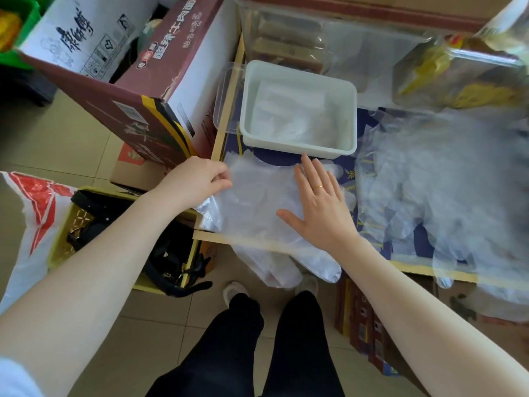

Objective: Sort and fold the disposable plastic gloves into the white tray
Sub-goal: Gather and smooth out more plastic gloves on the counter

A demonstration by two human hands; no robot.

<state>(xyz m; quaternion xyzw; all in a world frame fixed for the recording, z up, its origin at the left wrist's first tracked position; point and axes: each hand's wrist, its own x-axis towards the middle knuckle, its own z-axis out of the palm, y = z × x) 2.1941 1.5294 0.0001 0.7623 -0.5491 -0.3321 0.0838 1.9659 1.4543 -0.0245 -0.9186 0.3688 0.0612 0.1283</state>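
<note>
Before the tray (297, 138), left hand (197, 179) pinches the glove (254, 207) edge; right hand (320, 207) presses it flat, fingers straight. Folded gloves (289, 116) lie inside the tray.

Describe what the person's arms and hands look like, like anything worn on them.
Both forearms are bare, with no gloves, watch or bracelet in view. The right hand wears a thin gold ring on one finger. The left hand shows no jewellery. A bit of white fabric, apparently a short sleeve, shows at the lower left corner by the left upper arm.
</note>
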